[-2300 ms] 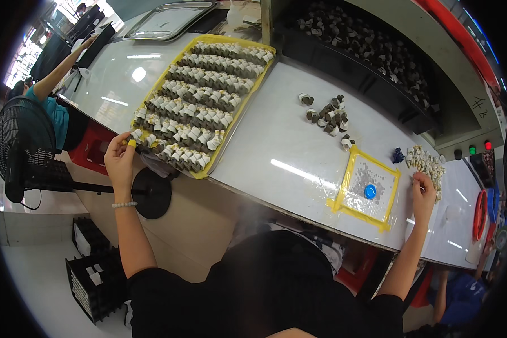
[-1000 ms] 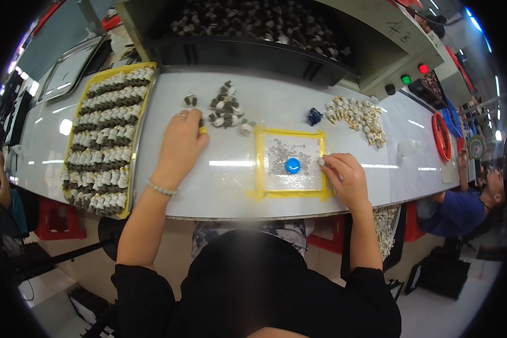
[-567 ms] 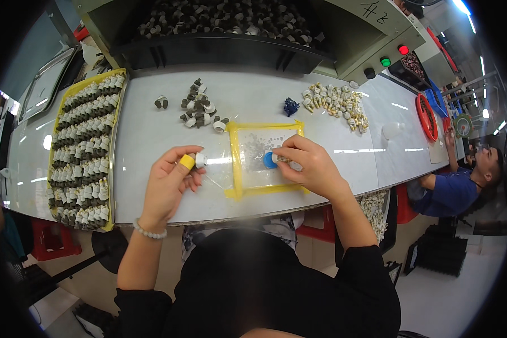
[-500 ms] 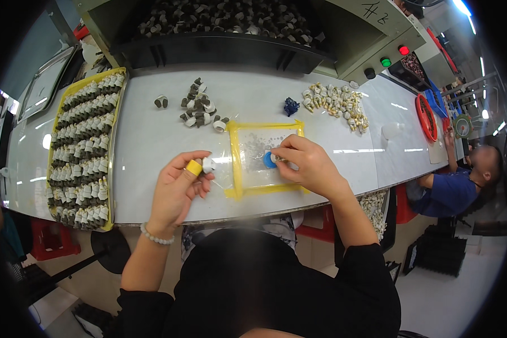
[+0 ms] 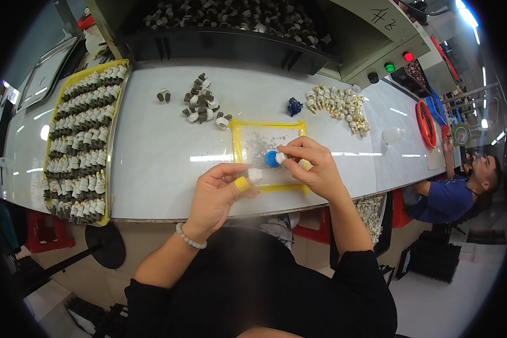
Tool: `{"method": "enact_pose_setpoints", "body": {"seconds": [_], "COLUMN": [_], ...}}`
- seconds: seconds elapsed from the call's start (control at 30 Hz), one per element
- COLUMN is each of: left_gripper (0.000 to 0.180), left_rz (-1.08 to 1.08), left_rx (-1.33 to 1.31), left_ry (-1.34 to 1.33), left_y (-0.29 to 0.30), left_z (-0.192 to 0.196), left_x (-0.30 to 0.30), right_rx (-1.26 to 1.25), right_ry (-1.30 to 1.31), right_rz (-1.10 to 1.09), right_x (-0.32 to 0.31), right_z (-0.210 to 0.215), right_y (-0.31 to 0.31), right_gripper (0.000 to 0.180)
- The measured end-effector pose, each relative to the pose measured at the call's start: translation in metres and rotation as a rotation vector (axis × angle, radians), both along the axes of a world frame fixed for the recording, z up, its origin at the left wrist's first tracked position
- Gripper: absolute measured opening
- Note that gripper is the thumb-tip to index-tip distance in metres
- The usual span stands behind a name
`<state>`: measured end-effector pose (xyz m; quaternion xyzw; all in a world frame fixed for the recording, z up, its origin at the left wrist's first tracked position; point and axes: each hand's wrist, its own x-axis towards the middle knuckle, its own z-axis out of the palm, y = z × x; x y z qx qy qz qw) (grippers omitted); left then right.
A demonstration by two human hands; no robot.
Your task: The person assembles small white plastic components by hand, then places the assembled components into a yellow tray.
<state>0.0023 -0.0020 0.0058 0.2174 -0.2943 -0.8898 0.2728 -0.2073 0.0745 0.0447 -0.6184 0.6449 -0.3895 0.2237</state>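
My left hand (image 5: 215, 194), a yellow wrap on its thumb, pinches a small white figurine piece (image 5: 254, 174) over the left side of a taped rectangle (image 5: 238, 147). Close to its right, my right hand (image 5: 319, 169) grips another small white piece (image 5: 280, 158) between thumb and fingers. This second piece is at the edge of a round blue dish (image 5: 271, 160), which sits inside the yellow tape. My fingers partly cover both pieces, so their full shapes are hidden. Gaps show between the two hands.
On the left, a yellow tray (image 5: 122, 62) holds rows of white-and-dark figurine pieces. Loose ones (image 5: 198, 101) lie mid-table; yellowish-white pieces (image 5: 343, 107) are heaped beside a dark blue lump (image 5: 294, 106). A black bin (image 5: 219, 48) stands behind. A person (image 5: 450, 194) sits at right.
My left hand has moved right with its white piece, closer to the right hand. My right hand has shifted slightly, its piece now more visible beside the blue dish.
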Motion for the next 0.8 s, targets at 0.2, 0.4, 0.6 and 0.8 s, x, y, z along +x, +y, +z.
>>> {"method": "enact_pose_setpoints", "body": {"seconds": [0.2, 0.4, 0.6, 0.8], "left_gripper": [0.023, 0.022, 0.021, 0.019], "left_rz": [0.020, 0.030, 0.065, 0.066], "left_rx": [-0.063, -0.073, -0.136, -0.189], "left_ry": [0.006, 0.020, -0.022, -0.075], "left_y": [0.002, 0.003, 0.008, 0.010], "left_z": [-0.004, -0.004, -0.006, -0.004], "left_x": [-0.001, -0.001, -0.003, -0.006], "right_rx": [0.023, 0.048, 0.057, 0.076], "right_ry": [-0.241, -0.194, -0.117, -0.109], "right_rz": [0.021, 0.043, 0.081, 0.120], "right_x": [0.015, 0.029, 0.034, 0.030], "right_z": [0.004, 0.011, 0.016, 0.015], "right_y": [0.003, 0.001, 0.003, 0.004], "right_gripper": [0.026, 0.025, 0.027, 0.027]}}
